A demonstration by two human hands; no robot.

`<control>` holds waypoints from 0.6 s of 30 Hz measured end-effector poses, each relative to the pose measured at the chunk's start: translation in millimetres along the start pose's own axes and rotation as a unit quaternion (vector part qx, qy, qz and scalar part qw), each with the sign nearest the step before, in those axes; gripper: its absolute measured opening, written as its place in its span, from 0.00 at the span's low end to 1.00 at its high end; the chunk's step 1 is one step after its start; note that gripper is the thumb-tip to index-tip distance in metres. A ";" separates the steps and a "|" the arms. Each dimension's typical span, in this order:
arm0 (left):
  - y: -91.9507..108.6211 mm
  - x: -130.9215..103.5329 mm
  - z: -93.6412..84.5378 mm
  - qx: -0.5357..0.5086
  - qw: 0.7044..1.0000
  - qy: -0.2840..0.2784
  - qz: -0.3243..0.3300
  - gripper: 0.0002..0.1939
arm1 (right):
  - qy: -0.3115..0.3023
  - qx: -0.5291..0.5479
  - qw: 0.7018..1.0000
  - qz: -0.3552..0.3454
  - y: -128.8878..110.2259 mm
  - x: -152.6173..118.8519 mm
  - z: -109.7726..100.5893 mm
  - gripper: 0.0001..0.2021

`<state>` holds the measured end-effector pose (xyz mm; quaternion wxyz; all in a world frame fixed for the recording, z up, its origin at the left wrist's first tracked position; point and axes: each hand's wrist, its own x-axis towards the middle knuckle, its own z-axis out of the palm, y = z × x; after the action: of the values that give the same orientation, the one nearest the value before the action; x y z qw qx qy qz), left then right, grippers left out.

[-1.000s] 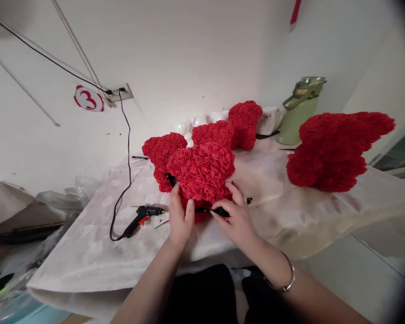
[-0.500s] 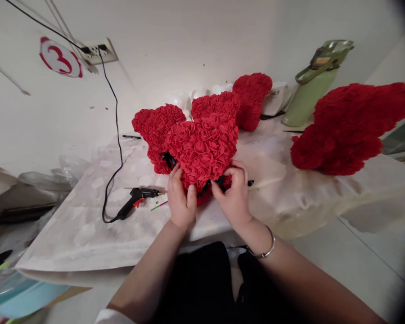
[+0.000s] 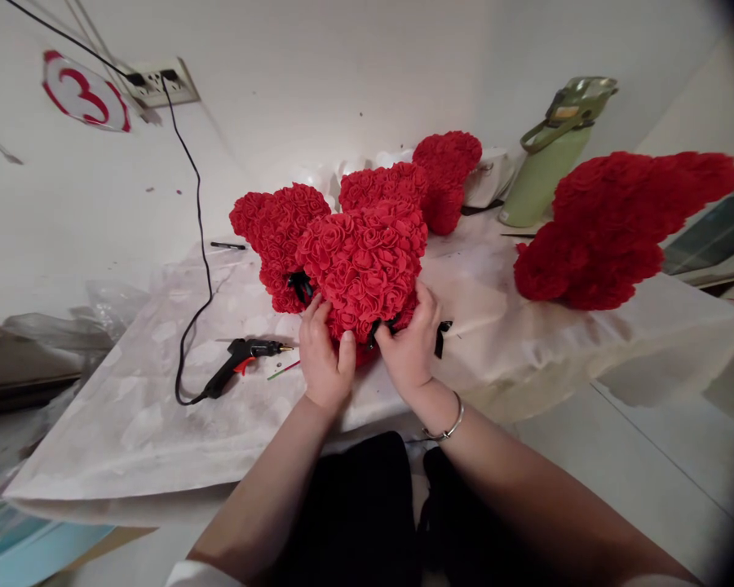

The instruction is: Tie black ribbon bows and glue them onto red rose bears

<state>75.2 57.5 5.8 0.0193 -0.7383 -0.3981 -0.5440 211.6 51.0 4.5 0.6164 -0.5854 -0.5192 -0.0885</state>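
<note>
Right in front of me on the table is a red rose bear (image 3: 364, 261), covered in foam roses, its head nearest me. A black ribbon (image 3: 443, 338) passes around its neck, and one end sticks out at the right. My left hand (image 3: 327, 359) is wrapped around the bear's left side, thumb in front. At the neck on the right, my right hand (image 3: 411, 346) is closed with its thumb on the ribbon and its fingers curled behind; the fingertips are partly hidden. Another red rose bear (image 3: 285, 236) with a black bow (image 3: 299, 285) stands just behind on the left.
Left of my hands lie a black glue gun (image 3: 236, 364) with its cord plugged into a wall socket (image 3: 165, 84), and a thin stick (image 3: 283, 370). A pen (image 3: 227, 245) lies further back. More red rose figures (image 3: 605, 236) and a green bottle (image 3: 550, 163) stand at the right and back.
My right hand has shifted inward against the bear's neck, its fingers going further behind. More of the ribbon's end shows at the right. The view has turned slightly; my left hand stays on the bear.
</note>
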 end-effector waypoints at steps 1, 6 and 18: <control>0.0 0.0 0.0 0.001 1.000 0.000 0.000 0.24 | -0.001 0.000 1.000 -0.001 0.8 0.3 -0.1 0.37; -1.5 -1.2 -0.1 0.006 1.000 -0.001 -0.001 0.25 | -0.014 0.032 0.998 -0.061 7.8 -5.7 -8.1 0.38; -3.4 -2.7 -0.4 0.003 1.000 -0.001 0.000 0.25 | -0.016 -0.011 1.000 -0.008 7.3 -3.4 -1.7 0.41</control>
<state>72.6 58.0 2.4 0.0208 -0.7387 -0.3999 -0.5422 216.2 50.1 -2.2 0.6008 -0.5892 -0.5327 -0.0897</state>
